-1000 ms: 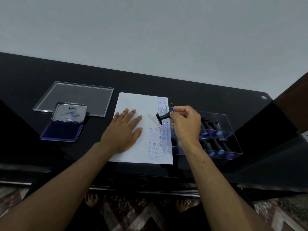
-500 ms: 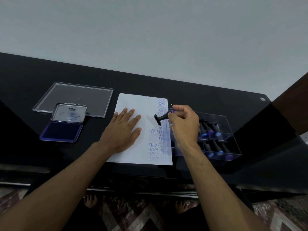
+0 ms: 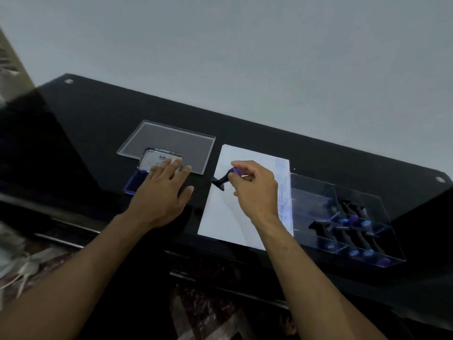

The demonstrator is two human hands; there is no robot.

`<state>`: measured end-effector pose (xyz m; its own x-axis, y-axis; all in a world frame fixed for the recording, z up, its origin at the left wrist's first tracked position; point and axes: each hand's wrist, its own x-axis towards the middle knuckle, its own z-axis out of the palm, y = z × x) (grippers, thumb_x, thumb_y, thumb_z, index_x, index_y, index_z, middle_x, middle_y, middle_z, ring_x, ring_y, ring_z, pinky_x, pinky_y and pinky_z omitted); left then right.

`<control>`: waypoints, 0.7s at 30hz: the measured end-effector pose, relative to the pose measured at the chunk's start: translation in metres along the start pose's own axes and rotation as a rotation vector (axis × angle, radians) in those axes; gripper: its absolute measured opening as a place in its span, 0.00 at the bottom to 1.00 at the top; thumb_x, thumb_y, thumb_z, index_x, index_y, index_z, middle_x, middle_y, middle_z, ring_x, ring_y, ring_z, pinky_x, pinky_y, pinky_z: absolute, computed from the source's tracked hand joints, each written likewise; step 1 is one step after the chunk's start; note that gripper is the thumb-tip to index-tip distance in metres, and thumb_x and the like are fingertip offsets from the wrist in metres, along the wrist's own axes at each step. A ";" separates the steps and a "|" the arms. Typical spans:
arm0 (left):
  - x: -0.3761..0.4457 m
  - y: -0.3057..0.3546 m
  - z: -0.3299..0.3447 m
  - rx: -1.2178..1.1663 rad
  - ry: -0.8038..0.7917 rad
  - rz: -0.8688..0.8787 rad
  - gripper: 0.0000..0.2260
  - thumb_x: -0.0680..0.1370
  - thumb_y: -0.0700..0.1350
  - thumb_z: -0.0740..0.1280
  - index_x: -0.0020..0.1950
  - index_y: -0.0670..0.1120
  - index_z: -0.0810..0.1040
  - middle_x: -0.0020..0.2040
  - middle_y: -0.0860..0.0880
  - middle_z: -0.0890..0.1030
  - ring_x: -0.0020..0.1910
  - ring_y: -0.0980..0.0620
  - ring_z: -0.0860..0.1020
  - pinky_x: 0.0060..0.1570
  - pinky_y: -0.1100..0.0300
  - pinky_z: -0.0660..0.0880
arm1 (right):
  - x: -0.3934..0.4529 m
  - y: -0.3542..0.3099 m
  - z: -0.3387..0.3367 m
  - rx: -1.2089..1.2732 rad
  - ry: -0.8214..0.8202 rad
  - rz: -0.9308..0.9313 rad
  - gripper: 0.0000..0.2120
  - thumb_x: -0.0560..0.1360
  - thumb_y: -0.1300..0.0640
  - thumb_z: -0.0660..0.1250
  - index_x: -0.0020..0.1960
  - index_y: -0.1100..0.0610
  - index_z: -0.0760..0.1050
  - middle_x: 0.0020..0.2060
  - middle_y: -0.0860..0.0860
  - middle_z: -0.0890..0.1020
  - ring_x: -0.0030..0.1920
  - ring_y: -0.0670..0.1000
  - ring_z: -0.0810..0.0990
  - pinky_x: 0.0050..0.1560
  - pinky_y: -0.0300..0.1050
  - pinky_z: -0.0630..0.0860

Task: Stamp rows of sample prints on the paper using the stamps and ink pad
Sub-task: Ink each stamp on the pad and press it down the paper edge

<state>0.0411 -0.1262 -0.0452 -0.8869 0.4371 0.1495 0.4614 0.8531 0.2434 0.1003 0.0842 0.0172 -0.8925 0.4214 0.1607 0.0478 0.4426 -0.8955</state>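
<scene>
Black glossy table (image 3: 318, 168), clear flat acrylic lid (image 3: 171, 143) far left, plain grey wall (image 3: 245, 57) behind, patterned floor (image 3: 208, 315) below

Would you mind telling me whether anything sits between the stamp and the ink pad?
Yes: the left hand lies over the ink pad, covering much of it. The stamp, held by the right hand, hangs over the paper's left edge.

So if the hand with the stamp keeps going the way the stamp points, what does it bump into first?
Probably the ink pad. The right hand holds the stamp pointing left, off the paper. The left hand rests over the pad, so it might meet that hand first; depth is unclear.
</scene>
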 end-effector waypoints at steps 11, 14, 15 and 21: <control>-0.052 -0.081 -0.018 0.042 0.057 -0.185 0.32 0.80 0.63 0.47 0.79 0.48 0.63 0.80 0.44 0.61 0.80 0.43 0.55 0.78 0.42 0.52 | -0.020 -0.053 0.084 -0.226 -0.184 -0.291 0.12 0.75 0.57 0.72 0.59 0.52 0.82 0.52 0.48 0.82 0.49 0.46 0.79 0.54 0.39 0.78; -0.059 -0.095 -0.019 0.037 0.062 -0.222 0.33 0.80 0.64 0.47 0.79 0.47 0.63 0.80 0.44 0.62 0.80 0.43 0.55 0.78 0.42 0.53 | -0.024 -0.065 0.101 -0.325 -0.245 -0.401 0.11 0.77 0.58 0.70 0.59 0.54 0.82 0.53 0.50 0.82 0.51 0.47 0.78 0.56 0.41 0.76; -0.061 -0.100 -0.019 0.034 0.058 -0.231 0.33 0.80 0.64 0.47 0.79 0.47 0.63 0.80 0.44 0.62 0.80 0.43 0.55 0.78 0.42 0.52 | -0.025 -0.069 0.104 -0.356 -0.273 -0.428 0.11 0.77 0.58 0.69 0.59 0.55 0.82 0.53 0.51 0.82 0.52 0.47 0.77 0.56 0.38 0.73; -0.064 -0.112 -0.014 0.027 0.055 -0.236 0.33 0.80 0.65 0.46 0.79 0.48 0.63 0.80 0.45 0.61 0.81 0.44 0.52 0.78 0.42 0.51 | -0.019 -0.080 0.117 -0.508 -0.422 -0.473 0.12 0.79 0.57 0.66 0.60 0.57 0.80 0.57 0.53 0.81 0.57 0.49 0.77 0.57 0.36 0.68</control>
<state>0.0462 -0.2534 -0.0680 -0.9672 0.2094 0.1438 0.2404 0.9372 0.2526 0.0609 -0.0522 0.0373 -0.9582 -0.1899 0.2141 -0.2701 0.8470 -0.4579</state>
